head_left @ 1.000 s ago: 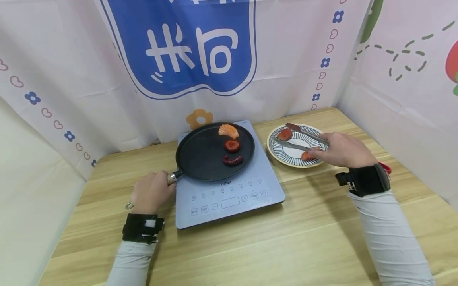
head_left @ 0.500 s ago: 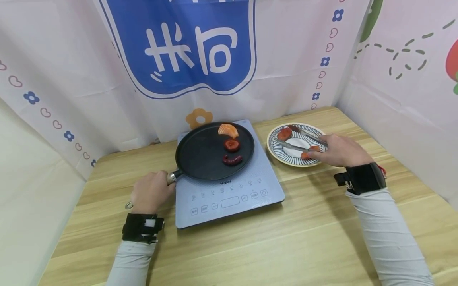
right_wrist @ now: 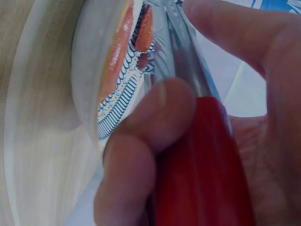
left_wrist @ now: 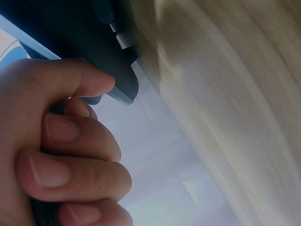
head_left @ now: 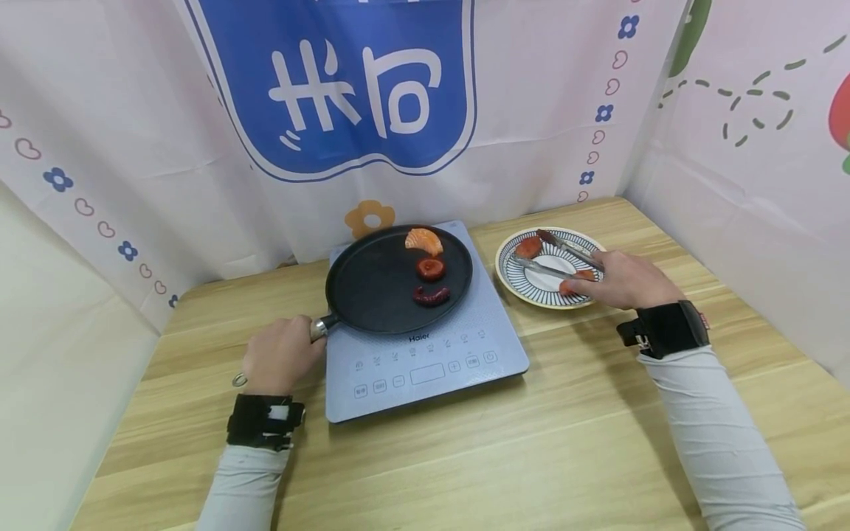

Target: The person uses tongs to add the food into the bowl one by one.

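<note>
In the head view my left hand [head_left: 282,354] grips the handle [head_left: 320,329] of a round black frying pan [head_left: 372,287]. The left wrist view shows its fingers [left_wrist: 77,176] curled around the dark handle. My right hand [head_left: 631,279] holds metal tongs [head_left: 551,270] with a red grip [right_wrist: 202,160]. The tongs' arms are spread over a striped plate [head_left: 511,284], their tips at either side of a red round slice [head_left: 529,247]. An orange-red piece [head_left: 579,276] lies under the tongs, partly hidden near my fingers.
In the pan lie an orange striped piece [head_left: 423,241], a red round slice [head_left: 430,269] and a dark red curled piece [head_left: 432,296]. The pan stands on a flat pale induction cooker [head_left: 425,376]. A printed cloth [head_left: 199,199] hangs behind the wooden table [head_left: 465,464].
My right hand and wrist have shifted slightly left, and the tongs' tips have come a little closer together around the red slice. The left hand and pan stay in place.
</note>
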Demonstrator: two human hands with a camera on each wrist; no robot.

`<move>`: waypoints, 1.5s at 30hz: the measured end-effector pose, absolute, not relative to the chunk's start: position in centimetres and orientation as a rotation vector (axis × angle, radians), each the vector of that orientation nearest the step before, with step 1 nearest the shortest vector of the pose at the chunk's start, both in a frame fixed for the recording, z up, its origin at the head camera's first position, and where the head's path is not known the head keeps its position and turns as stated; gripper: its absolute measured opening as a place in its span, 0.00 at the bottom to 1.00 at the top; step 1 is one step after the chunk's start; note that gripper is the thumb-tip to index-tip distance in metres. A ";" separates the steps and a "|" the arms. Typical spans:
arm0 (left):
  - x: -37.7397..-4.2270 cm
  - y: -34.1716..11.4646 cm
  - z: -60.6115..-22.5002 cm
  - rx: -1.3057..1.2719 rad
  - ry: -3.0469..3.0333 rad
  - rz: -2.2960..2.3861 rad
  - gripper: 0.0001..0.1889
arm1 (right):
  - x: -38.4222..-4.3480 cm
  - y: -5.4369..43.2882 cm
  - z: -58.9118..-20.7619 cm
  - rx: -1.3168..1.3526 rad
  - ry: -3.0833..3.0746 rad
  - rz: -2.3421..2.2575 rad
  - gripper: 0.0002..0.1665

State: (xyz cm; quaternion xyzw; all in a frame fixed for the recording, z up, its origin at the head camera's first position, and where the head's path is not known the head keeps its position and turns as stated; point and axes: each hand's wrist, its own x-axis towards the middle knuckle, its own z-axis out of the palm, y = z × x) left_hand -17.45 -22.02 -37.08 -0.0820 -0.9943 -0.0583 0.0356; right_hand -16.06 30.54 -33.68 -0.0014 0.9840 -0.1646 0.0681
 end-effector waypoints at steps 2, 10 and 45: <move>-17.5 -22.0 -37.1 -0.257 -3.057 -0.180 0.14 | -16.2 30.6 -33.9 0.000 2.963 -0.504 0.50; -17.5 -21.8 -36.7 -0.255 -3.065 -0.175 0.13 | -16.6 30.7 -34.3 0.002 2.974 -0.527 0.44; -17.2 -21.7 -36.7 -0.238 -3.080 -0.152 0.14 | -16.3 31.0 -33.9 -0.099 2.947 -0.421 0.32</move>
